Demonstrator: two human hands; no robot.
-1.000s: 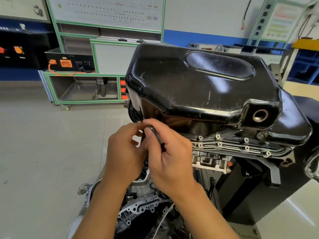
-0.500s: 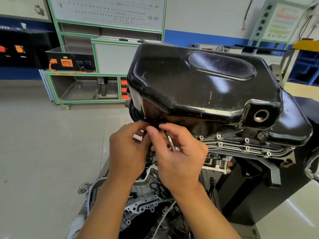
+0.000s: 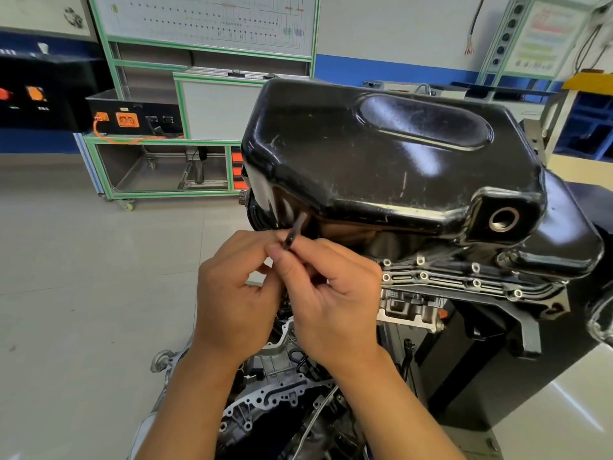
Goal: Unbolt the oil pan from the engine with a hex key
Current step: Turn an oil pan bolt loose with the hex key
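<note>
Oil pan (image 3: 381, 154): glossy black and scuffed, seated on top of the upturned engine (image 3: 282, 386) and filling the middle and right of the view.
Drain hole (image 3: 503, 219): an open threaded bore in the pan's near right corner.
Flange bolts (image 3: 423, 276): small bright heads in rows along the ribbed flange under the pan's near edge, right of the hands.
Hex key (image 3: 295, 232): a short dark rod, tilted up and to the right. Its upper end lies against the pan's near left wall and its lower end sits between the fingertips.
Right hand (image 3: 331, 300): thumb and forefinger pinch the key's lower end, and the other fingers are loosely curled beneath.
Left hand (image 3: 235, 300): fingers are curled, with the tips meeting the right thumb just beside the key. Whether it grips the key or only touches it cannot be told.
Background: a green-framed wheeled bench (image 3: 159, 167) with orange sockets stands on the pale tiled floor (image 3: 83, 277), well behind the engine.
</note>
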